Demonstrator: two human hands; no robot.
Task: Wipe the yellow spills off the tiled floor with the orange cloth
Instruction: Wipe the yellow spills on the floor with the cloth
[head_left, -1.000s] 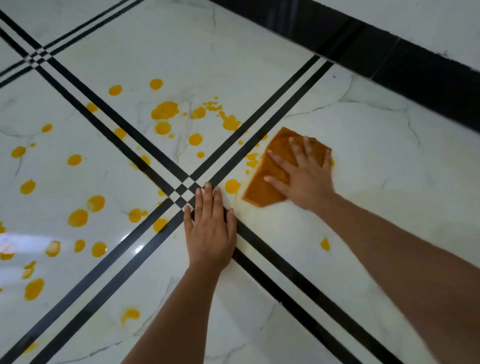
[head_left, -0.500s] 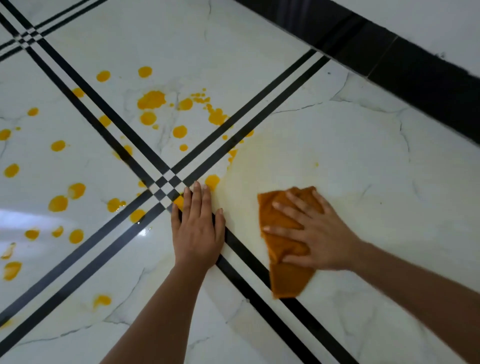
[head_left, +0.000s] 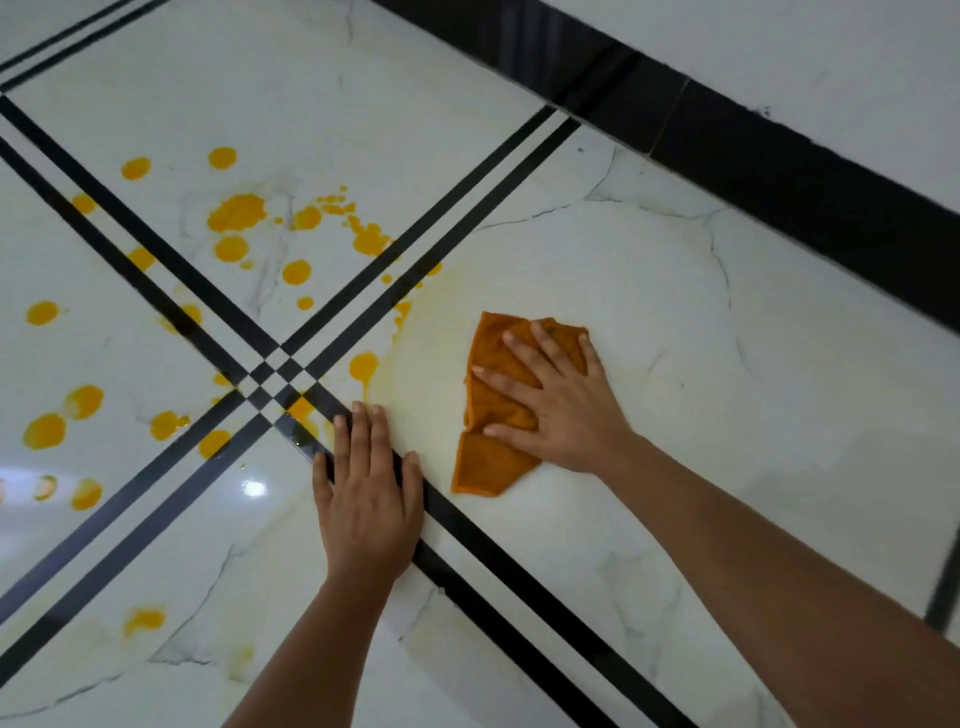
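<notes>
Yellow spills (head_left: 236, 213) dot the white floor (head_left: 675, 364) left of and beyond the crossing black stripes (head_left: 270, 374); right of the stripes the tile is open up to the black skirting (head_left: 779, 171), showing only a faint yellow smear. Right hand (head_left: 561, 405) lies flat, fingers spread, pressing the orange cloth (head_left: 493, 415) without clasping it. Left hand (head_left: 366, 499) rests flat and empty on a stripe. Compared with half a second ago, the cloth sits slightly farther from the person.
</notes>
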